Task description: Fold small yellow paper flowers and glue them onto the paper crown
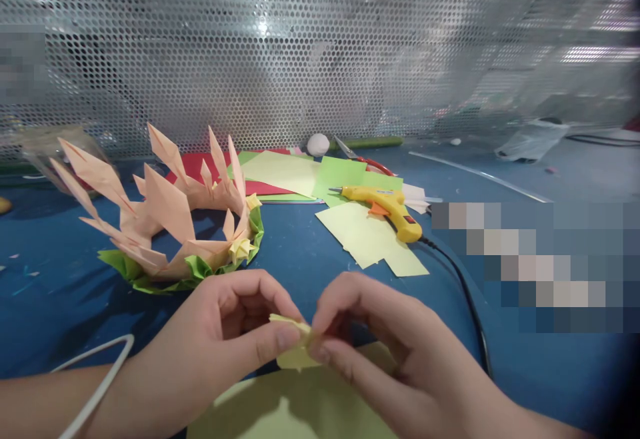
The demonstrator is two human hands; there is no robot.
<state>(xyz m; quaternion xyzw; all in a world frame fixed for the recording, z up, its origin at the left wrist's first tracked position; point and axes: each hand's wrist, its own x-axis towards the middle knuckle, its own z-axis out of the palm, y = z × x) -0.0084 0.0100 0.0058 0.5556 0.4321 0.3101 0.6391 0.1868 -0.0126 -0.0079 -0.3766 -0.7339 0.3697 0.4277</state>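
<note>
My left hand [225, 339] and my right hand [380, 352] meet low in the middle of the view. Both pinch a small folded piece of pale yellow paper [295, 349] between thumbs and fingertips. Under the hands lies a larger pale yellow-green sheet [280, 409] on the blue table. Beyond my left hand stands a paper wreath [170, 226] of peach pointed folds on a green ruffled base, with small yellow folded pieces on its right side.
A yellow glue gun [390, 209] lies on yellow sheets [370, 239], its black cord running toward me on the right. Red, green and yellow papers [295, 172], scissors [360, 156] and a white ball [318, 144] sit further back before a perforated metal wall [300, 46]. A white wire [100, 372] crosses my left forearm.
</note>
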